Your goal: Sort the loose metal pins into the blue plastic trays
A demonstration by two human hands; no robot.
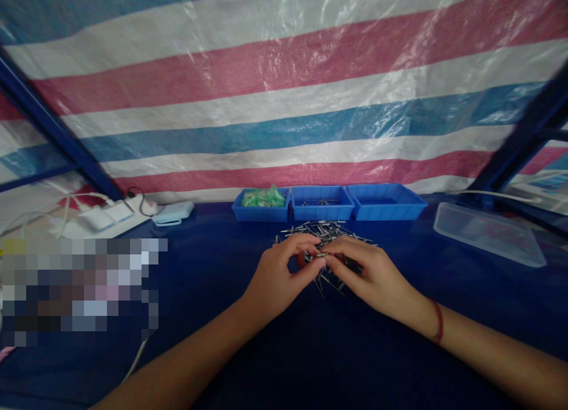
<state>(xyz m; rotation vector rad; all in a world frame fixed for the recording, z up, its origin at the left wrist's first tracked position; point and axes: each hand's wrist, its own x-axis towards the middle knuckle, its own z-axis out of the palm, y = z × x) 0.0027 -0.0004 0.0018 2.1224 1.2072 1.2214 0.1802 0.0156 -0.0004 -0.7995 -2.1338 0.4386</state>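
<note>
A heap of thin metal pins (pixel 326 228), some silver and some dark, lies on the blue tabletop. Over it, my left hand (pixel 284 271) and my right hand (pixel 370 271) meet at the fingertips. Thumb and fingers of both are pinched around a small silver metal pin (pixel 321 255), whose exact kind is too small to tell. My left hand's curled fingers and the palm side of my right hand are partly hidden. A dark red cord circles my right wrist.
Behind the heap stand three blue trays: the left tray (pixel 261 215) holds a green plastic bag (pixel 266 197), the middle tray (pixel 322 213) a few pins. A clear plastic lid (pixel 488 235) lies right. Left are a power strip (pixel 110 218), cables and a light-blue case (pixel 173 213).
</note>
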